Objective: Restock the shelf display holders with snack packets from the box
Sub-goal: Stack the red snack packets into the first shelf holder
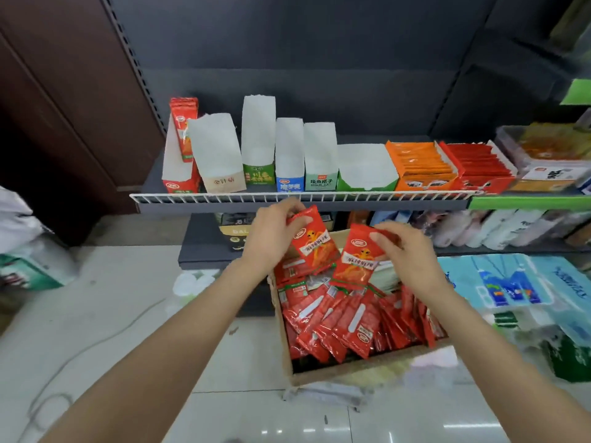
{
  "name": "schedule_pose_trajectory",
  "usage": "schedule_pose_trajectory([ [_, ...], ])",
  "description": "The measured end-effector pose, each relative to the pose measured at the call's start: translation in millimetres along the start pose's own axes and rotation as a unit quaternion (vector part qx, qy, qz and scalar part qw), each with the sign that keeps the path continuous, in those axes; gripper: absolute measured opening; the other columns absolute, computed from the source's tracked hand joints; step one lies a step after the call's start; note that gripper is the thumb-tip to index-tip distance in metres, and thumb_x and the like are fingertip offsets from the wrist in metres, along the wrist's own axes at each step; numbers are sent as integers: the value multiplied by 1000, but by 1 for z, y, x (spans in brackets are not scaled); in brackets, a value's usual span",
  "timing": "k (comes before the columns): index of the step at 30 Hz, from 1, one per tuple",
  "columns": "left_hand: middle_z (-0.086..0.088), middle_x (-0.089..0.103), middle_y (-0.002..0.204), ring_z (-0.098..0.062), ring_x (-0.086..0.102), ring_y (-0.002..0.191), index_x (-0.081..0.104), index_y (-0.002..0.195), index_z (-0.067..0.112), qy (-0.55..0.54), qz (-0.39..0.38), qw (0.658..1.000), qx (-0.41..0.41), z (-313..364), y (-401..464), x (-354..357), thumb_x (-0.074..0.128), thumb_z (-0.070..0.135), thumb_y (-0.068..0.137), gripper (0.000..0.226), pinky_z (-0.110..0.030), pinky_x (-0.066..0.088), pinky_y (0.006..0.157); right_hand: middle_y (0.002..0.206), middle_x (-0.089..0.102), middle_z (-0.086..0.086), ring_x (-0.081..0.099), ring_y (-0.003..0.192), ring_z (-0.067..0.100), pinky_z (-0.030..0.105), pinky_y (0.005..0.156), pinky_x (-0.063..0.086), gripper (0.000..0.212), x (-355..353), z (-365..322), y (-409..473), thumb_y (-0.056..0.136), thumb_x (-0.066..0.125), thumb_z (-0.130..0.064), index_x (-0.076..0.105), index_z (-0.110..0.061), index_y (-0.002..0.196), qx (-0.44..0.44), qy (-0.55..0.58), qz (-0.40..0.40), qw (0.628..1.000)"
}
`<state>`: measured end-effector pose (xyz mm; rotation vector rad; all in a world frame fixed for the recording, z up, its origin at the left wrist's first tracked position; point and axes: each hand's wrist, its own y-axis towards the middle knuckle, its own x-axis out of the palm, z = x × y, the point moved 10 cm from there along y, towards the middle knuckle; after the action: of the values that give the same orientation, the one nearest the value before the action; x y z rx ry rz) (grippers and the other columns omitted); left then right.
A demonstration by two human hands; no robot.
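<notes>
Hands (271, 233) (412, 257) pinching red packets (315, 243)

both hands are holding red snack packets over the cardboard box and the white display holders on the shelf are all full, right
Not quite. The head view shows most white display holders empty. The rest stands: left hand and right hand each hold a red snack packet over the cardboard box.

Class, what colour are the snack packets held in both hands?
Red with orange artwork, seen in the head view: left-hand packet, right-hand packet.
</notes>
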<state>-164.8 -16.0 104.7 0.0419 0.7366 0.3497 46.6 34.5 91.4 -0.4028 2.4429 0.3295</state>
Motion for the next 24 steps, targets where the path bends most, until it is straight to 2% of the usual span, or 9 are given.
schedule_pose_trajectory([
  [3, 1, 71, 97, -13, 65, 88, 69, 102, 17, 5, -43, 999, 22, 19, 10, -12, 58, 30, 92, 20, -27, 52, 76, 79, 66, -5, 64, 77, 16, 40, 69, 56, 4, 5, -32, 19, 90, 61, -18, 64, -15, 89, -1, 70, -29, 997],
  [6, 6, 67, 87, -6, 61, 80, 70, 100, 13, 3, -90, 994, 67, 39, 14, -23, 53, 28, 95, 23, -5, 42, 63, 84, 66, -3, 65, 84, 19, 39, 70, 56, 5, 22, -69, 36, 88, 64, -22, 63, -17, 88, -31, 65, -50, 996],
  [8, 8, 63, 83, -5, 59, 78, 69, 100, 12, -4, -88, 994, 63, 39, 17, -38, 52, 31, 95, 26, -1, 41, 59, 89, 64, -1, 63, 86, 18, 36, 74, 54, 6, 35, -91, 44, 87, 64, -25, 62, -20, 88, -54, 35, -47, 997],
  [12, 8, 64, 84, -10, 64, 85, 66, 98, 15, -31, -71, 996, 37, 21, 25, -77, 51, 37, 93, 27, -5, 43, 62, 80, 64, -9, 63, 76, 7, 19, 66, 49, 8, 54, -136, 58, 87, 64, -29, 63, -22, 85, -82, 37, -12, 996],
  [15, 7, 65, 91, -8, 63, 84, 62, 97, 20, -14, -78, 996, 31, 0, 35, -106, 67, 35, 84, 21, -11, 46, 66, 80, 65, -8, 65, 76, 10, 26, 67, 53, 12, 76, -163, 74, 86, 65, -31, 63, -20, 85, -85, 46, -1, 995],
  [17, 4, 65, 89, -9, 62, 81, 60, 92, 20, 21, -70, 997, 38, -18, 46, -133, 70, 28, 82, 17, -10, 44, 62, 82, 64, -9, 65, 75, 8, 26, 67, 55, 17, 99, -183, 91, 85, 66, -34, 58, -19, 91, -78, 62, -4, 995],
  [19, 5, 63, 88, -10, 62, 81, 61, 93, 17, 35, -54, 997, 46, -37, 61, -162, 67, 23, 86, 11, -7, 41, 59, 87, 61, -15, 62, 81, 3, 20, 70, 52, 24, 128, -204, 107, 83, 68, -33, 54, -20, 98, -74, 94, -31, 992],
  [21, 4, 63, 91, -11, 60, 83, 64, 102, 11, 62, -31, 996, 60, -54, 78, -194, 63, 20, 89, 16, -7, 40, 60, 98, 60, -17, 58, 92, -2, 15, 75, 47, 36, 165, -220, 124, 80, 71, -34, 52, -25, 109, -66, 98, -90, 989],
  [24, -2, 67, 98, -16, 62, 88, 65, 107, 9, 77, -18, 994, 74, -80, 104, -236, 60, 20, 91, 20, -19, 45, 70, 110, 63, -12, 58, 99, 2, 28, 87, 50, 48, 220, -235, 149, 77, 75, -31, 51, -27, 119, -47, 67, -168, 982],
])
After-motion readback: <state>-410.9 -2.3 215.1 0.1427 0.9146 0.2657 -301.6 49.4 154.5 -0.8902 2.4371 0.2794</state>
